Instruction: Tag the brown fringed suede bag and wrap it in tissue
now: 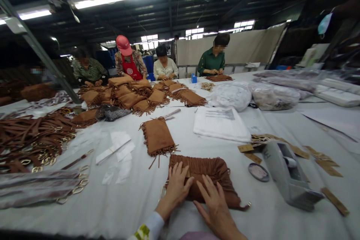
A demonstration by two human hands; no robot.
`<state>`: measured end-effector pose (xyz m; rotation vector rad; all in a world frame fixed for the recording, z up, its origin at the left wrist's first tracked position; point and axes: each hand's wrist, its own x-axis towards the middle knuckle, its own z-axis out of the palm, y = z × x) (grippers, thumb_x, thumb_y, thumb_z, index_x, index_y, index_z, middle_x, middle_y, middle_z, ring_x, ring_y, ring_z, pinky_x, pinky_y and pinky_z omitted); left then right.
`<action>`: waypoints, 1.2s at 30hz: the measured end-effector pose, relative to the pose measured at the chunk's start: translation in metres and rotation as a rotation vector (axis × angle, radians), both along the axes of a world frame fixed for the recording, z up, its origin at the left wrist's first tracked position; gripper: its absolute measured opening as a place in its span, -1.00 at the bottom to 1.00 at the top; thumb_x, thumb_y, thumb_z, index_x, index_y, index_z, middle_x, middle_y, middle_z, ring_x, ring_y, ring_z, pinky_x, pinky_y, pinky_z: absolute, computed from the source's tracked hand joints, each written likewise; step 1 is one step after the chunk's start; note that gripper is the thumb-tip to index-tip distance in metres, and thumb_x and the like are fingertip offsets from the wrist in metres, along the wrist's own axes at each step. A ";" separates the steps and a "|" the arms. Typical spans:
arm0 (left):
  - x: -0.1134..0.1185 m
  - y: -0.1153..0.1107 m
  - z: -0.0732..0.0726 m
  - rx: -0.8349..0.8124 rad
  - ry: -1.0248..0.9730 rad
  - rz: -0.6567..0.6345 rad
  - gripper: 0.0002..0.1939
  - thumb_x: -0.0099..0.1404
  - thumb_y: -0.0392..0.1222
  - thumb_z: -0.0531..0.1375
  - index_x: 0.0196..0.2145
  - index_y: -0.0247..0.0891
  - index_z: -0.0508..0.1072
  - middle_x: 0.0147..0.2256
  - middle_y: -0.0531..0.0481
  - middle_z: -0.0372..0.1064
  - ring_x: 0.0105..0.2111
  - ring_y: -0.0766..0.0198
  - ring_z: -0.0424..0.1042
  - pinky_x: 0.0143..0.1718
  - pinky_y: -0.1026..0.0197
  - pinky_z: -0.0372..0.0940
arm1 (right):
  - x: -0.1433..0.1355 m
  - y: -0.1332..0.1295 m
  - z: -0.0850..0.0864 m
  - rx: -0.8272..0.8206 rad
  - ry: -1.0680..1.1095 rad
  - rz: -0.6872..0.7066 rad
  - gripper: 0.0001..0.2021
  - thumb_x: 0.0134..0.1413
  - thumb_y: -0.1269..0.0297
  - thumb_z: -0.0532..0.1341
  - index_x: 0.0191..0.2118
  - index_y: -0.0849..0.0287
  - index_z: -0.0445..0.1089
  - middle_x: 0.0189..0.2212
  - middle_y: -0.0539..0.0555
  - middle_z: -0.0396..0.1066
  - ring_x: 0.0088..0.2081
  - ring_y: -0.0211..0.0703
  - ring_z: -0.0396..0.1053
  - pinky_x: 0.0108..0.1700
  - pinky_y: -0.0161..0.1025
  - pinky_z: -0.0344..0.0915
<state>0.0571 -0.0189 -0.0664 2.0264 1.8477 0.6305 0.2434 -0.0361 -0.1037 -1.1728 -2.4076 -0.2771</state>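
A brown fringed bag (208,165) lies flat on the white-covered table in front of me. My left hand (177,183) rests on its left part with fingers spread, beside a small tan tag (185,171). On the lower right part lies my right hand (211,200), its fingers also apart. At the bag's right corner a short strap end with a metal clasp (248,205) sticks out. Just beyond, a smaller brown fringed pouch (158,137) lies on the cloth, apart from both hands.
To the right stand a grey tape dispenser (289,176), a round dish (258,172) and tan tags (329,167). White folded bags (221,123) lie ahead. At left are brown straps with metal clasps (33,138) and white paper slips (118,150). Several people work behind piled brown pouches (126,93).
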 end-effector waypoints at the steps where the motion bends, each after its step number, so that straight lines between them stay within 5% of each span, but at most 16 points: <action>1: -0.002 0.002 0.004 -0.023 -0.027 -0.016 -0.50 0.36 0.02 -0.05 0.21 -0.12 0.22 0.28 -0.15 0.06 0.30 0.01 -0.02 0.28 -0.26 -0.11 | -0.004 0.000 0.009 -0.024 -0.022 0.054 -0.36 0.11 0.10 0.18 0.29 0.12 0.08 0.29 0.27 0.05 0.28 0.20 0.00 0.20 0.23 -0.02; 5: -0.030 -0.003 0.018 -0.047 -0.074 -0.002 -0.54 0.37 -0.19 -0.11 0.18 -0.12 0.25 0.27 -0.10 0.11 0.31 0.08 -0.05 0.28 -0.29 -0.15 | -0.020 0.013 0.023 -0.188 -0.080 0.137 -0.23 -0.01 0.09 0.28 0.32 0.00 0.01 0.32 0.24 -0.04 0.30 0.28 -0.08 0.18 0.36 -0.10; 8: -0.074 -0.031 0.019 0.003 0.037 -0.036 -0.42 0.26 -0.39 -0.08 0.22 -0.12 0.19 0.30 -0.12 0.01 0.32 0.07 -0.07 0.27 -0.25 -0.09 | -0.024 0.020 0.016 -0.282 -0.073 0.132 -0.29 0.05 0.12 0.24 0.31 -0.04 0.02 0.33 0.20 -0.05 0.30 0.24 -0.08 0.19 0.33 -0.07; 12: -0.123 -0.091 0.009 -0.051 0.254 -0.217 -0.13 0.06 -0.48 0.08 0.27 0.12 0.03 0.37 -0.06 -0.28 0.32 -0.11 -0.13 0.24 -0.28 -0.05 | -0.024 0.022 0.010 -0.305 -0.034 0.140 -0.32 0.11 0.17 0.20 0.33 -0.04 -0.01 0.34 0.17 -0.07 0.31 0.21 -0.11 0.20 0.32 -0.08; 15: -0.130 -0.116 -0.002 -0.107 0.320 -0.419 -0.16 0.09 -0.40 0.16 0.23 0.29 0.06 0.38 0.04 -0.30 0.31 -0.12 -0.09 0.25 -0.27 -0.09 | -0.023 0.021 0.012 -0.318 -0.025 0.140 -0.32 0.11 0.19 0.20 0.33 -0.03 -0.02 0.34 0.18 -0.08 0.32 0.22 -0.13 0.21 0.34 -0.11; 18: -0.121 -0.110 -0.012 -0.037 0.356 -0.529 -0.38 0.21 -0.33 0.12 0.14 0.28 0.21 0.37 0.10 -0.25 0.31 -0.04 -0.08 0.28 -0.21 -0.12 | -0.022 0.020 0.019 -0.376 -0.025 0.145 -0.31 0.11 0.16 0.20 0.33 -0.04 -0.02 0.35 0.16 -0.11 0.33 0.21 -0.17 0.23 0.36 -0.15; 22: -0.097 -0.083 -0.026 0.130 0.394 -0.538 -0.76 0.32 -0.22 0.07 -0.10 -0.01 0.42 0.25 -0.05 0.09 0.16 0.06 0.15 0.25 -0.15 -0.06 | -0.020 0.022 0.025 -0.522 0.016 0.153 -0.42 0.22 0.01 0.06 0.32 -0.09 -0.01 0.35 0.10 -0.09 0.34 0.11 -0.17 0.25 0.32 -0.16; 25: -0.059 -0.068 -0.028 0.157 0.417 -0.387 -0.80 0.34 -0.24 0.02 -0.19 -0.16 0.43 -0.03 -0.13 0.34 -0.07 0.10 0.29 0.11 -0.12 0.11 | -0.016 0.030 0.030 -0.657 0.104 0.143 -0.52 0.32 0.01 -0.14 0.29 -0.09 0.08 0.32 0.06 0.00 0.34 0.02 -0.14 0.27 0.30 -0.16; 29: 0.001 -0.055 -0.016 0.039 0.422 -0.050 -0.73 0.30 -0.38 -0.05 -0.22 -0.27 0.43 -0.20 -0.18 0.35 -0.15 0.03 0.30 -0.09 -0.10 0.20 | -0.006 0.042 0.048 -0.851 0.229 0.194 -0.47 0.35 0.06 -0.30 0.24 -0.07 0.19 0.28 0.05 0.09 0.33 -0.01 -0.09 0.27 0.26 -0.12; 32: 0.027 -0.046 -0.006 -0.073 0.347 0.102 -0.66 0.30 -0.42 -0.09 -0.17 -0.33 0.44 -0.19 -0.25 0.36 -0.15 -0.01 0.31 -0.13 -0.08 0.20 | -0.001 0.039 0.065 -0.896 0.173 0.276 -0.47 0.29 -0.08 -0.11 0.28 -0.05 0.12 0.31 0.11 0.03 0.34 0.06 -0.15 0.28 0.23 -0.13; 36: 0.033 -0.037 0.001 -0.122 0.275 0.118 -0.65 0.24 -0.43 -0.04 -0.12 -0.40 0.44 -0.17 -0.33 0.38 -0.14 -0.07 0.32 -0.12 -0.11 0.18 | -0.003 0.023 0.066 -0.779 -0.007 0.314 -0.07 -0.14 -0.07 0.34 0.34 -0.08 -0.08 0.37 0.21 -0.27 0.35 0.30 -0.34 0.23 0.39 -0.25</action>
